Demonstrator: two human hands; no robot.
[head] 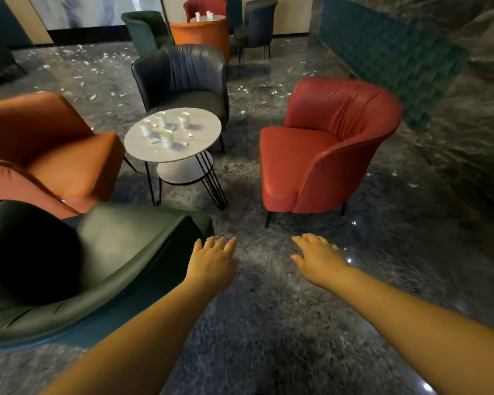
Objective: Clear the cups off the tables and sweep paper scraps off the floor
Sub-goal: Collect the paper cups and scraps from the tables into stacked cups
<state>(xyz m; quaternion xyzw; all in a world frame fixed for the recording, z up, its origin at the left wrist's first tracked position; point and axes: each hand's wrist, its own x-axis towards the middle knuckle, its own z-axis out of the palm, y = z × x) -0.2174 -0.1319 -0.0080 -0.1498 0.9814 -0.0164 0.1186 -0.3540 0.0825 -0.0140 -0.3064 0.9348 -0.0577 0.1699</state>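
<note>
Cups (166,129) on round table (200,143), both hands' fingers (214,243) spread, holding nothing

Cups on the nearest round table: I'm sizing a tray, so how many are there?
4. One cup stands at the left, one at the back, one at the right, one nearest the camera. None looks hidden on that round table.

cups (166,129): four, white, upright | paper scraps (97,67): strewn on floor
</note>
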